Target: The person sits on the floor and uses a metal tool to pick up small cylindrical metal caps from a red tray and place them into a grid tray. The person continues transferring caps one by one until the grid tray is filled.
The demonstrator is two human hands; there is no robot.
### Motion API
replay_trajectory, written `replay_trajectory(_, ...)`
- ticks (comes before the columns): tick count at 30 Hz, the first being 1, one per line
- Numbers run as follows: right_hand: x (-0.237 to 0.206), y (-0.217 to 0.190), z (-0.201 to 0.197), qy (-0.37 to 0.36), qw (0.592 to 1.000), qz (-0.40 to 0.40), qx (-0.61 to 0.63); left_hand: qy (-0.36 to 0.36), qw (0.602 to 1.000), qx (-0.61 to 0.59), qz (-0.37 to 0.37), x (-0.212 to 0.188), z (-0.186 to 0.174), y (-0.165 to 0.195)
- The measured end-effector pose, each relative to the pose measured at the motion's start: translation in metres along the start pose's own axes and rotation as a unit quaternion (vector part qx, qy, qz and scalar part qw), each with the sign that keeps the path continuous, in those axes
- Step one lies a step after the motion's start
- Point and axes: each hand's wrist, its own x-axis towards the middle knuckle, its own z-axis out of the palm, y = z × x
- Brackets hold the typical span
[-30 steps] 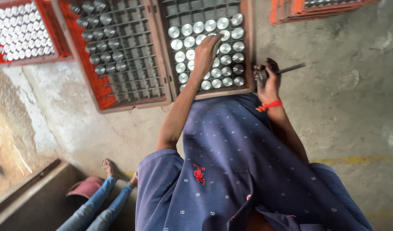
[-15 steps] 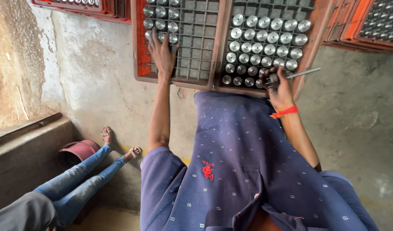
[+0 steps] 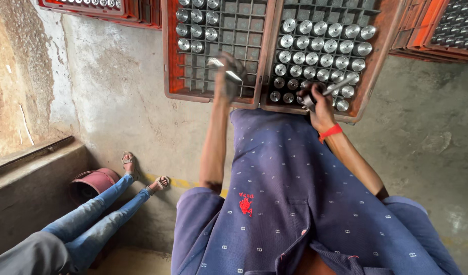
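Nearest me, left of the crates, another person's legs (image 3: 99, 214) in blue jeans stretch across the concrete floor (image 3: 427, 153) beside a dark red bucket (image 3: 91, 184). Further out, my left hand (image 3: 228, 79) hangs blurred over the left crate (image 3: 168, 61), fingers curled round a shiny metal cylinder (image 3: 219, 64). My right hand (image 3: 320, 104) grips a thin metal tool (image 3: 331, 87) at the right crate (image 3: 379, 56), which is mostly filled with cylinders (image 3: 323, 46).

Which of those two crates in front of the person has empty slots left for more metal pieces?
The left crate has bare grid cells through its middle and right side, bordered by cylinders at its upper left. The left hand holds a cylinder above that room. The right crate is crowded, nearly every cell filled; the right hand is at its lower edge.
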Motion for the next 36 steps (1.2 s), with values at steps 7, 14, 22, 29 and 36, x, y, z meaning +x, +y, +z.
replay_trajectory(7,0.015,-0.006,0.035,0.027,0.998,-0.065,0.004,-0.024,0.771,0.625,0.125,-0.041,0.05,-0.086)
replay_trajectory(14,0.017,-0.008,0.037,0.018,0.981,-0.192,-0.024,-0.052,0.671,0.735,0.083,-0.052,0.078,-0.13)
replay_trajectory(22,0.022,-0.022,0.006,0.012,0.994,-0.103,-0.044,-0.137,0.672,0.726,-0.044,-0.047,0.071,-0.151)
replay_trajectory(29,0.018,-0.078,-0.047,0.121,0.973,-0.178,0.088,-0.105,0.507,0.854,0.046,0.044,0.076,-0.105)
replay_trajectory(36,0.008,-0.065,-0.057,0.117,0.977,-0.159,0.078,-0.15,0.309,0.918,0.198,0.133,0.103,-0.077)
